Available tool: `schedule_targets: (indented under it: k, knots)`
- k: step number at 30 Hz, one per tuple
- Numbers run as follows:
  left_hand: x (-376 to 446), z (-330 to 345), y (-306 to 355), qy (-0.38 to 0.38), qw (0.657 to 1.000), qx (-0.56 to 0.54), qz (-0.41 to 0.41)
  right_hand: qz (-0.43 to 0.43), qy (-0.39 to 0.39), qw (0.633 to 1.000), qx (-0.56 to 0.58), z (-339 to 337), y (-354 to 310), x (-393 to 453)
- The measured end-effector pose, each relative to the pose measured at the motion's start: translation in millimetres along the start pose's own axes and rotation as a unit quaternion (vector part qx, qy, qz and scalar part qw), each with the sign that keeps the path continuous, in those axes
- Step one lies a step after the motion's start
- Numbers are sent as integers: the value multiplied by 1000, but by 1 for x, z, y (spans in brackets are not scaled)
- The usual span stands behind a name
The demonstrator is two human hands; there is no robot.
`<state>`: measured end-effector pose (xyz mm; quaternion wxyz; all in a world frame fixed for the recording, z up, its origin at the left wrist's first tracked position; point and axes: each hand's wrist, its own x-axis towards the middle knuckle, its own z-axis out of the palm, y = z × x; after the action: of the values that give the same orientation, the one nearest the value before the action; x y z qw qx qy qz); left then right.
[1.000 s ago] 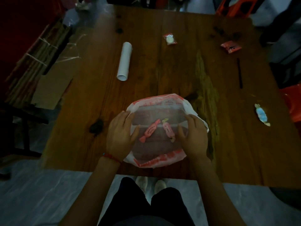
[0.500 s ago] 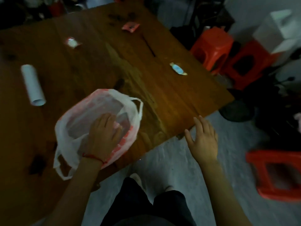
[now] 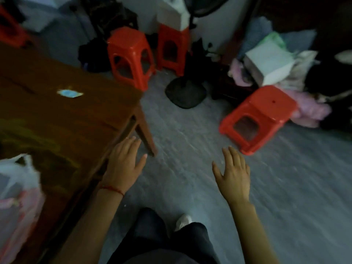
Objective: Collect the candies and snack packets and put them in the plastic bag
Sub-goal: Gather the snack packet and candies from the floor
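I am looking past the table (image 3: 62, 119) corner, and everything is sitting relative to it.
A candy (image 3: 70, 93) is lying on the table near its far edge, the plastic bag (image 3: 18, 189) is resting at its near left, my left hand (image 3: 123, 164) is sitting at its corner, my right hand (image 3: 233, 173) is hanging well right over the floor (image 3: 190, 149), and stools (image 3: 131, 56) are standing behind and right of it.
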<state>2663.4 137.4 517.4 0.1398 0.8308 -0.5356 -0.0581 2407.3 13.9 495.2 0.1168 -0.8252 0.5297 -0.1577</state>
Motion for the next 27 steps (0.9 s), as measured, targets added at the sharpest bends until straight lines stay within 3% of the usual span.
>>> schedule_targets:
  k: [5,11,20,27]
  knots:
    - [43,30,84,-30,990,-16,136,132,50,990,-17,-28,78,-33]
    - [89,74,180,-60,951,-41,300,289,112,950,-37,-52,143,-77]
    - [157,135,328,-111,840,-52,528,490,208,844,-67,-73,196,-106]
    - [169,164,422,-155,765,-50,623,574,267,770,-78,-84,221,-115]
